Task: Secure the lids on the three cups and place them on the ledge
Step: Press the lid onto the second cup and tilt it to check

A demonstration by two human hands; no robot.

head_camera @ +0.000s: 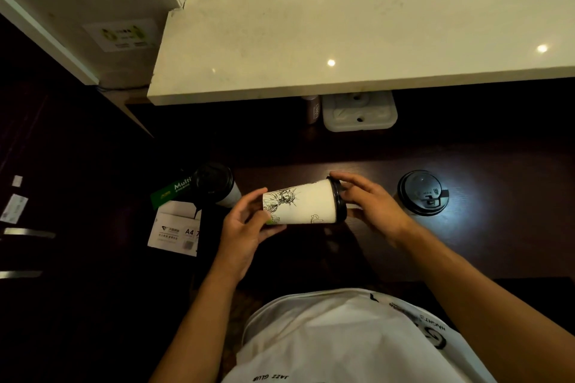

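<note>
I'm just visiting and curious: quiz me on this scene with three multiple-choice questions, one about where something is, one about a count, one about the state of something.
1. Where does the cup on the person's right stand?
A. On the white ledge
B. On the dark counter
C. On the paper box

2. How many lidded cups are in view?
A. One
B. Two
C. Three

3. How is the cup with the statue drawing being held?
A. Upright in one hand
B. Tipped on its side between both hands
C. Upside down on the counter

Answers:
1. B, it sits on the dark counter, below the white ledge, which holds no cup.
2. C, the one on the right, the held one and one at the left, each with a black lid.
3. B, the left hand grips its base and the right hand is at its lid.
</note>
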